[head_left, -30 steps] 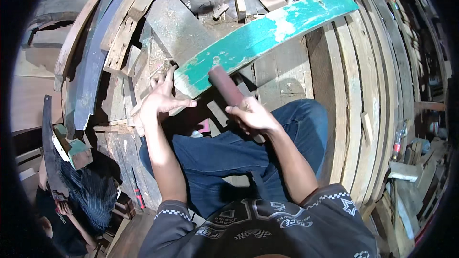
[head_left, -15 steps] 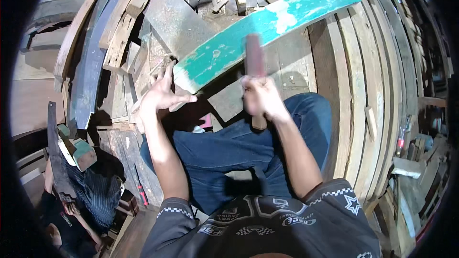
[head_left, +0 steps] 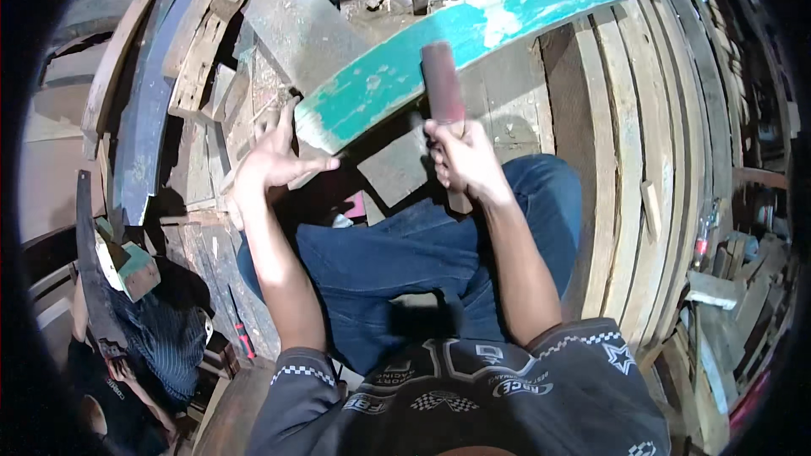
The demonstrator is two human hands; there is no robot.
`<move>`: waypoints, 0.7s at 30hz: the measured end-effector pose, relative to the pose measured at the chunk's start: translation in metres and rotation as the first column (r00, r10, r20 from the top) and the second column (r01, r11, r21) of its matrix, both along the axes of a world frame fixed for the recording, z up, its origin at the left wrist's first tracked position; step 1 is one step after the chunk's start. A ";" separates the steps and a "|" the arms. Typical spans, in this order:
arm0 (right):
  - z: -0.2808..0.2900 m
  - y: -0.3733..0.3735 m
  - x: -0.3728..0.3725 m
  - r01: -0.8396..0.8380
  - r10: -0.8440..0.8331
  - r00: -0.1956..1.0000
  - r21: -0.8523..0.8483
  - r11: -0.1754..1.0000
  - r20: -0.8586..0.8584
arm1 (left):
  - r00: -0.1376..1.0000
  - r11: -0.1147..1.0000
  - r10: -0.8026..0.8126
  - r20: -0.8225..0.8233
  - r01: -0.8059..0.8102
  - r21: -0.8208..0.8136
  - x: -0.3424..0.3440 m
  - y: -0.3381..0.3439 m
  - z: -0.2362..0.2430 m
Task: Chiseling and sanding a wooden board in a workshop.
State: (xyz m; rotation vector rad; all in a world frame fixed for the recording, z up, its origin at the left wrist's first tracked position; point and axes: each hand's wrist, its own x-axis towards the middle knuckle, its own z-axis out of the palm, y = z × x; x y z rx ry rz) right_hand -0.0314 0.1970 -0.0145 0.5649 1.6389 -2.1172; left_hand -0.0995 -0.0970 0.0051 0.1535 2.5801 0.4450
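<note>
A long, curved wooden board (head_left: 380, 84) with worn turquoise paint slants across the space ahead of me, its near left end lowest. My left hand (head_left: 269, 160) is at that end, fingers spread and thumb stretched out, holding nothing; whether the fingertips touch the wood I cannot tell. In my right hand (head_left: 465, 160) is a cleaver-like tool (head_left: 441, 80) with a broad, reddish-brown blade and a wooden handle. Its blade points away from me and overlaps the board's near edge in view; contact cannot be made out.
Long timber planks (head_left: 629, 143) run along my right. Grey wood pieces (head_left: 308, 29) and chips lie beyond the board. At left are a dark blue beam (head_left: 144, 135), a red-handled tool (head_left: 243, 339), and another person (head_left: 127, 380) holding a handsaw (head_left: 91, 262).
The cleaver-like tool, blurred before, is now sharper, and its blade leans more to the left. My left hand stays by the board's end. The whole view has shifted slightly.
</note>
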 end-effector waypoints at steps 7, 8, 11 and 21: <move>0.000 -0.002 0.014 -0.078 0.078 0.995 0.003 0.997 0.056 | 1.000 0.999 -0.002 0.021 0.003 -0.032 0.000 0.002 -0.002; 0.009 0.000 0.007 -0.085 0.079 0.991 0.055 0.995 0.108 | 1.000 1.000 0.011 0.014 -0.012 0.019 0.000 0.006 0.006; 0.004 -0.017 0.003 -0.025 0.024 1.000 -0.011 1.000 -0.016 | 0.998 0.998 0.038 0.052 -0.040 0.043 -0.009 0.006 0.017; -0.008 -0.028 0.022 0.050 -0.049 0.999 -0.028 0.998 0.009 | 0.998 0.995 -0.030 -0.056 0.025 -0.097 0.002 0.000 0.000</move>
